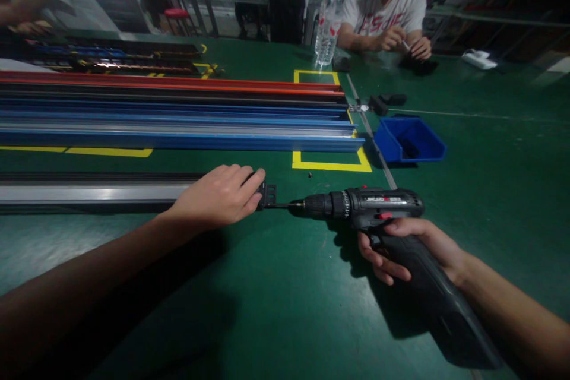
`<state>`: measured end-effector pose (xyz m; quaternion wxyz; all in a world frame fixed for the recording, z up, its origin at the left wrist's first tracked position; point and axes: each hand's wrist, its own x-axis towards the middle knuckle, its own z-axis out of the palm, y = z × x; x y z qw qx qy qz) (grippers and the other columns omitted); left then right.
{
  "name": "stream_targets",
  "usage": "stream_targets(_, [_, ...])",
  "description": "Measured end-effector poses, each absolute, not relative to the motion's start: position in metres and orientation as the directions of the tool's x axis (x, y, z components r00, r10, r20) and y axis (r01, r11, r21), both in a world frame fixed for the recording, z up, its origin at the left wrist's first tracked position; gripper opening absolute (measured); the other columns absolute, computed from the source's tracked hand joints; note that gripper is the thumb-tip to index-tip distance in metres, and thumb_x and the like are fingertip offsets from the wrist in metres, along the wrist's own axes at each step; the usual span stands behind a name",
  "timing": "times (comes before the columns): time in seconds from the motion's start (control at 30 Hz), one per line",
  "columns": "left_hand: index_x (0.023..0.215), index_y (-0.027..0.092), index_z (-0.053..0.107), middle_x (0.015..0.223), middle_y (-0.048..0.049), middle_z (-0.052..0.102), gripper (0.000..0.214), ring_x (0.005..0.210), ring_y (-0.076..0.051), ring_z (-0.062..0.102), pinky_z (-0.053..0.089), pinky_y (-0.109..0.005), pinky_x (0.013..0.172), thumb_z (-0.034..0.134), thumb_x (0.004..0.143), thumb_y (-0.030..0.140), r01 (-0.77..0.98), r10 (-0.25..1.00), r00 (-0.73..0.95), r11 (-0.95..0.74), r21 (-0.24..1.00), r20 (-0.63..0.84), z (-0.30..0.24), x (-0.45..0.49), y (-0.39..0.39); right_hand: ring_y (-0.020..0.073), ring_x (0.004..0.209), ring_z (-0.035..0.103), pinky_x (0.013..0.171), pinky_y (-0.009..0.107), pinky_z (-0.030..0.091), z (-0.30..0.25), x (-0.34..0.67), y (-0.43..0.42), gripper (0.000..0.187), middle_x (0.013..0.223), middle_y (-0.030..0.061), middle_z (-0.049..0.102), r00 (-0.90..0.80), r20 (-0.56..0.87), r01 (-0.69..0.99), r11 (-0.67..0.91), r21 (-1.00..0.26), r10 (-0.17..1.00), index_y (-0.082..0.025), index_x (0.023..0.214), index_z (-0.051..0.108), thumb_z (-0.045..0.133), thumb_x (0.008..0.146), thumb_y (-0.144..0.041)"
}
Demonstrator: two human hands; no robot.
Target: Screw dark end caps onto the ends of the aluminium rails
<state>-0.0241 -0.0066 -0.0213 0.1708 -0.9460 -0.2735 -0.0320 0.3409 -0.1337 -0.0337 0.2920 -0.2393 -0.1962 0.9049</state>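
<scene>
My right hand (418, 249) is wrapped round the grip of a black cordless drill (383, 205) that lies level and points left. Its long bit (285, 205) reaches the black end piece (269, 195) of a long aluminium profile (98, 192); whether the tip sits in a screw cannot be made out. Over that same end, my left hand (222, 195) is closed on the end piece, fingers curled across its top. The fingers hide most of the piece. A small dark screw (310, 175) lies on the table just beyond the bit.
Blue, black and orange profiles (178, 124) lie side by side behind my left hand. A blue bin (409, 139) stands beyond the drill, near black blocks (383, 104). Plastic bottles (327, 29) stand further back. Across the green table (285, 309) sits a person (383, 18) handling a small part.
</scene>
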Motion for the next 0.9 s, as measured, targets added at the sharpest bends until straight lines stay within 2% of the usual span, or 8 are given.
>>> stream_targets(0.9, [0.135,0.004,0.06,0.116,-0.0207,0.071,0.049,0.096,-0.03,0.068,0.057,-0.042,0.079,0.033,0.104,0.03,0.522,0.497,0.852,-0.786,-0.332,0.164,-0.0205,-0.0244,-0.0067,0.0109,0.057,0.063,0.072,0.03,0.056,-0.0341,0.3394,-0.1338,0.04,0.088,0.0103,0.069,-0.7,-0.338,-0.431,-0.75,-0.501,0.629,-0.004,0.11,0.073,0.057,0.092,-0.037])
